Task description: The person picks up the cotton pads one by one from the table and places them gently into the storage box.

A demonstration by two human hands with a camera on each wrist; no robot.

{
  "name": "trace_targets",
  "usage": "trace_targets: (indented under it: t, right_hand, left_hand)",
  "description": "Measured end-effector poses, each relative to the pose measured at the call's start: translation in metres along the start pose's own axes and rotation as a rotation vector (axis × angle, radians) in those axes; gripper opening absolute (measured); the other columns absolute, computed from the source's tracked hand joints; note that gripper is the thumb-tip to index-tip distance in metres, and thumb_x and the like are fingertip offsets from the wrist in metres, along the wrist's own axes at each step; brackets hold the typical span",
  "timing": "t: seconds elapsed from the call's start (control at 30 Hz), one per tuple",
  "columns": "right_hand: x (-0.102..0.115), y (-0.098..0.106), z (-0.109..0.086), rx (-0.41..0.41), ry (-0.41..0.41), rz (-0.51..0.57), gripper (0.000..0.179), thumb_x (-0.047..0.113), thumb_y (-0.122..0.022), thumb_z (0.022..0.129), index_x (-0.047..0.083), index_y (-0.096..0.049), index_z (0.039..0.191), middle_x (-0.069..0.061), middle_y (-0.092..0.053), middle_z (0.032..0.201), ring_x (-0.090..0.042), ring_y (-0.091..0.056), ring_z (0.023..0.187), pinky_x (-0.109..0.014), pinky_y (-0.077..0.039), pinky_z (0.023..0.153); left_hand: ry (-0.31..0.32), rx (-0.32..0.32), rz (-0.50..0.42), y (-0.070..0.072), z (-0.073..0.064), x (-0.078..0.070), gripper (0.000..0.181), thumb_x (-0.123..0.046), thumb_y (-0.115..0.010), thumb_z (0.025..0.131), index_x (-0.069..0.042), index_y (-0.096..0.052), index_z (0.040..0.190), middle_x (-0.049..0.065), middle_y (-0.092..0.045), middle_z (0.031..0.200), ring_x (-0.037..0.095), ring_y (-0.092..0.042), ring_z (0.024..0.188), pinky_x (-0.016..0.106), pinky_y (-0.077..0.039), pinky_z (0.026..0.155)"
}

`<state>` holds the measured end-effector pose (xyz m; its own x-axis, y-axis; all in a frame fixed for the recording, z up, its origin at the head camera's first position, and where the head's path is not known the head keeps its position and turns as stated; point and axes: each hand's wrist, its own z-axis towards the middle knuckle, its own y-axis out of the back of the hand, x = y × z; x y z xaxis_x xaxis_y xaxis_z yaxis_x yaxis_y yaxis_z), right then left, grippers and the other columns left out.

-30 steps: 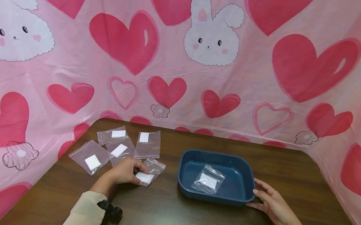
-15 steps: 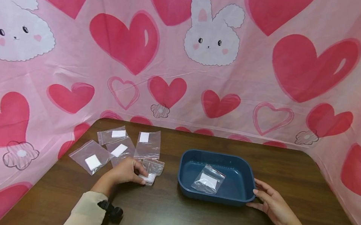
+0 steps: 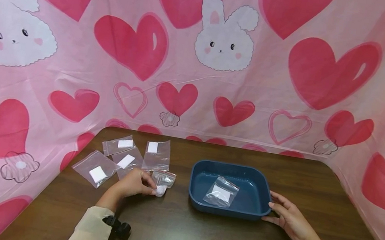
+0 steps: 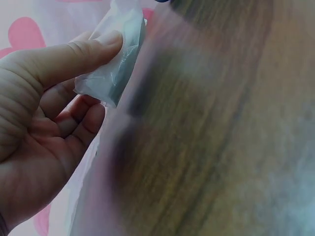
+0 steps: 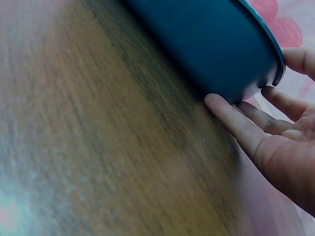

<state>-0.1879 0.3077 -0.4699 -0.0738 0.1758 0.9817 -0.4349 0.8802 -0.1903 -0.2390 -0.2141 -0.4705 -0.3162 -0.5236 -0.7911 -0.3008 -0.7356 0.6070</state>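
Note:
My left hand (image 3: 134, 182) pinches a small clear zip-lock bag (image 3: 164, 179) with a white block in it, low over the table. In the left wrist view the thumb presses on the plastic-wrapped block (image 4: 115, 59), with fingers behind it. My right hand (image 3: 289, 218) rests at the right end of a dark blue rectangular tray (image 3: 227, 212); in the right wrist view its fairly straight fingers (image 5: 236, 120) touch the end wall and rim. Inside the tray lies another zip-lock bag (image 3: 221, 193) with a white piece.
Several flat zip-lock bags with white pieces lie at the table's back left, among them a leftmost bag (image 3: 96, 168) and one farther back (image 3: 157, 154). The brown wooden table (image 3: 170, 230) is enclosed by a pink curtain (image 3: 219, 83) with hearts and rabbits.
The pinched bag has been turned and bunched at its block end, and its zip strip now lies crosswise behind the fingers. The right hand and the tray have stayed put.

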Motion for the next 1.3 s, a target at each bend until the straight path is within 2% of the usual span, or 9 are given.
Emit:
trace_targets:
  t: [0.23,0.5,0.67,0.9,1.13,1.3]
  right_hand:
    - [-0.001,0.000,0.000,0.010,0.011,0.008,0.034,0.005,-0.040,0.104,0.019,-0.053,0.132,0.001,-0.053,0.127,-0.020,-0.062,0.109,-0.048,-0.052,0.088]
    - [-0.001,0.000,0.000,0.013,0.020,0.009,0.034,0.005,-0.040,0.104,0.019,-0.052,0.132,0.000,-0.053,0.127,-0.021,-0.062,0.108,-0.048,-0.052,0.088]
    - [-0.001,0.001,0.000,0.003,0.013,-0.007,0.033,0.006,-0.041,0.104,0.015,-0.049,0.135,-0.001,-0.052,0.126,-0.021,-0.062,0.108,-0.049,-0.052,0.088]
    - [0.000,0.000,0.001,-0.036,-0.015,-0.018,0.032,0.007,-0.044,0.103,0.013,-0.049,0.135,-0.001,-0.053,0.125,-0.021,-0.063,0.106,-0.050,-0.052,0.087]
    - [0.000,0.000,0.001,-0.027,-0.008,-0.018,0.032,0.007,-0.044,0.103,0.014,-0.048,0.135,-0.001,-0.053,0.125,-0.021,-0.063,0.106,-0.050,-0.052,0.087]
    - [0.000,0.001,0.002,-0.031,-0.013,-0.012,0.032,0.007,-0.044,0.103,0.016,-0.050,0.133,-0.001,-0.054,0.125,-0.021,-0.063,0.106,-0.050,-0.052,0.087]
  left_hand:
    - [0.019,0.003,-0.083,0.000,0.002,-0.008,0.009,-0.015,-0.084,0.077,-0.010,-0.078,0.079,-0.001,-0.070,0.072,0.013,-0.058,0.053,0.029,-0.050,0.048]
    - [-0.008,-0.028,-0.025,-0.002,0.004,-0.023,0.008,-0.017,-0.084,0.076,-0.012,-0.078,0.079,-0.004,-0.071,0.074,0.010,-0.055,0.062,0.026,-0.046,0.051]
    - [-0.015,-0.029,-0.027,-0.002,0.008,-0.030,0.007,-0.017,-0.084,0.077,-0.013,-0.078,0.078,-0.004,-0.071,0.076,0.012,-0.056,0.067,0.026,-0.046,0.054]
    - [-0.012,-0.029,-0.096,-0.001,0.014,-0.041,0.007,-0.013,-0.083,0.077,-0.009,-0.078,0.080,0.001,-0.071,0.077,0.016,-0.057,0.068,0.028,-0.049,0.056]
    - [-0.025,-0.024,-0.162,0.000,0.021,-0.050,0.007,-0.009,-0.083,0.077,-0.005,-0.078,0.080,0.004,-0.072,0.077,0.016,-0.059,0.068,0.029,-0.051,0.059]
    - [-0.034,-0.024,-0.166,0.000,0.026,-0.055,0.008,-0.009,-0.083,0.076,-0.004,-0.078,0.080,0.005,-0.072,0.078,0.017,-0.059,0.070,0.029,-0.053,0.061]
